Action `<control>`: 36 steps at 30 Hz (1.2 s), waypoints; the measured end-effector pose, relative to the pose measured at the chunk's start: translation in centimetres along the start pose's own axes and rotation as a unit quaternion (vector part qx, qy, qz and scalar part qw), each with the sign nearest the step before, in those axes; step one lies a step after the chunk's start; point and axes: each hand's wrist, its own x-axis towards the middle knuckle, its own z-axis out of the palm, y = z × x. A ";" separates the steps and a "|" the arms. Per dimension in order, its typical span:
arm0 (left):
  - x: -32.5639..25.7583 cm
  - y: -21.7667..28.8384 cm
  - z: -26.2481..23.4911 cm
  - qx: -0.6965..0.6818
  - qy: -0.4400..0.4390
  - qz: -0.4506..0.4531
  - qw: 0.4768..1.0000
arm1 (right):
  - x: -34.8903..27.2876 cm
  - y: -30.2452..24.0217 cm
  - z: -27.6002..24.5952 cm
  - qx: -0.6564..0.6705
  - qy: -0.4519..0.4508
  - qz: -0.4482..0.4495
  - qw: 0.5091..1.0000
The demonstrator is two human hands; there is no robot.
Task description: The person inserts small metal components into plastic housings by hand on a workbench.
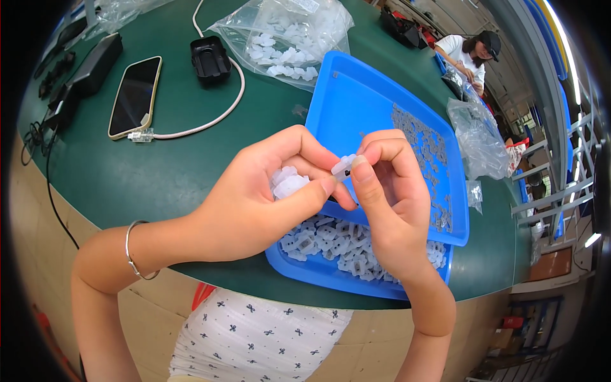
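Pinching white clip (pixel 344 165), both fingers (pixel 364 167).

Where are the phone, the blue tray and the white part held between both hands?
phone (pixel 135 95): head view, middle of its dark screen.
blue tray (pixel 347 102): head view, bare floor near its far corner.
white part (pixel 344 165): head view, its middle, between the fingertips.

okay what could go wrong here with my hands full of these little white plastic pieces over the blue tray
1. The left hand cups several loose white plastic pieces while pinching; one could slip out onto the green table.
2. The small white clip is held only by fingertips of both hands; the right hand could lose it into the blue plastic tray.
3. The lower blue tray sits near the table edge; a nudge might tip it.
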 end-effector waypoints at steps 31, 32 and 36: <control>-0.5 -0.6 0.2 0.100 0.008 0.042 0.994 | 0.1 -0.4 -0.5 -0.157 0.016 -0.106 0.982; -0.5 -0.2 0.2 0.111 -0.012 0.030 0.993 | 0.0 -0.4 -0.4 -0.145 0.017 -0.113 0.983; -0.5 -0.6 0.0 0.159 -0.066 0.067 0.983 | -0.4 -0.9 -0.3 -0.152 -0.015 -0.061 0.986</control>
